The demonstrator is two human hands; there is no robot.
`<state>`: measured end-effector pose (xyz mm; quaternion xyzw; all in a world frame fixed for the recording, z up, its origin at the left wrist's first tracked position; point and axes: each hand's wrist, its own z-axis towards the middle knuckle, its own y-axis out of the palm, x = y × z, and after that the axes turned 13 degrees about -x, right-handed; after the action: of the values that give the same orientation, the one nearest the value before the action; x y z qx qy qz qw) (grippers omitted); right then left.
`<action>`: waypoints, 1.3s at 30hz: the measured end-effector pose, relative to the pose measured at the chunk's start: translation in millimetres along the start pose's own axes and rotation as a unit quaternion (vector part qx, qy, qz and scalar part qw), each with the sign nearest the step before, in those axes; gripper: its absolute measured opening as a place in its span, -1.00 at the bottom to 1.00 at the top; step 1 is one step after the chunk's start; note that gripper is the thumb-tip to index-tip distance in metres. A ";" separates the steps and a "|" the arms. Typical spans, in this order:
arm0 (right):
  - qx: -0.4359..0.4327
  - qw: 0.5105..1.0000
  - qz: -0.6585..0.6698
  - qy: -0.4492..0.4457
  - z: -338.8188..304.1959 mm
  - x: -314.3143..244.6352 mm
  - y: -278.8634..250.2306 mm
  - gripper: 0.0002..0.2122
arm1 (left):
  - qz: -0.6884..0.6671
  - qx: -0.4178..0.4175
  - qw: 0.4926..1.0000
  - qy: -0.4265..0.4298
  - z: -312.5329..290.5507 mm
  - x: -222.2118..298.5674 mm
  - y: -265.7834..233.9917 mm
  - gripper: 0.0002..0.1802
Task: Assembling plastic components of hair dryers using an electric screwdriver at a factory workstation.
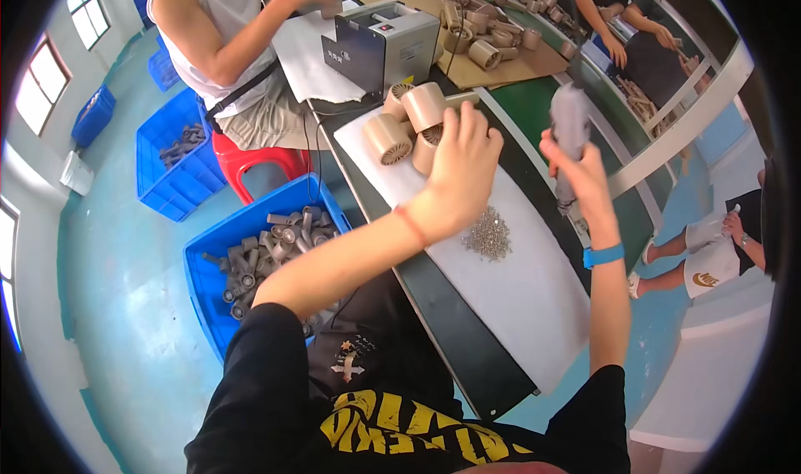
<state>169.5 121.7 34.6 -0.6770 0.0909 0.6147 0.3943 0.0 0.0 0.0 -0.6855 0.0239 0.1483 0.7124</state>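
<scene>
My right hand (586, 182) is closed around a grey electric screwdriver (570, 128), held upright with its bit pointing down beyond the table's right edge. My left hand (460, 169) reaches over a small cluster of beige hair dryer housings, its fingers bent around the handle side of the top hair dryer housing (425, 107); the thumb is hidden. Another housing (387, 138) lies to its left with its round grille showing. Below my left hand, a heap of small metal screws (487, 235) rests on the white foam sheet (526, 307).
A blue crate (200, 290) of grey-brown housings stands left of my table. A grey machine (400, 44) with a black panel sits ahead, beside a seated co-worker (213, 40). More beige housings (484, 53) lie on cardboard. Other people work at the far right, near a white frame (684, 128).
</scene>
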 end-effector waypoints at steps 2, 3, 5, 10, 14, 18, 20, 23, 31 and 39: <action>0.028 0.999 -0.024 0.002 9.7 23.4 -5.4 -0.61 | -0.169 0.080 0.981 0.052 -31.1 -11.0 -4.0 0.00; 0.042 0.999 -0.017 0.011 7.8 24.0 12.4 -0.61 | -0.167 0.075 0.981 0.069 -56.1 -31.0 0.6 0.00; 0.164 0.968 -0.169 -0.091 22.6 29.0 7.3 -0.52 | -0.287 0.146 0.946 0.040 -73.7 -38.9 8.5 0.08; 0.275 0.863 -0.390 -0.167 13.9 -12.5 67.9 -0.45 | -0.375 0.138 0.915 -0.064 -94.8 -54.3 41.9 0.29; -0.005 0.925 -0.323 -0.201 49.7 -31.3 106.8 -0.47 | -0.445 0.139 0.881 -0.083 -84.0 -52.1 55.7 0.42; -0.270 0.799 -0.527 -0.105 124.1 -19.6 73.8 -0.12 | -0.467 0.148 0.868 -0.079 -69.5 -38.7 54.2 0.48; -0.387 0.788 -0.476 -0.055 149.4 -37.6 58.5 0.08 | -0.461 0.155 0.869 -0.090 -64.6 -35.9 57.1 0.48; -0.467 0.784 -0.409 -0.012 160.7 -41.0 51.6 0.25 | -0.477 0.152 0.860 -0.096 -60.9 -42.6 56.2 0.48; -0.395 0.722 -0.518 -0.232 158.1 -27.3 46.5 0.21 | -0.493 0.144 0.855 -0.079 -58.2 -62.7 56.4 0.49; -0.433 0.787 -0.407 -0.165 162.9 -18.8 49.6 -0.03 | -0.522 0.151 0.831 -0.119 -47.3 -49.7 49.0 0.51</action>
<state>11.2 186.8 41.5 -0.6391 -0.5350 0.4746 0.2829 -51.5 -54.6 -38.5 -0.4570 -0.4006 -0.1712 0.7755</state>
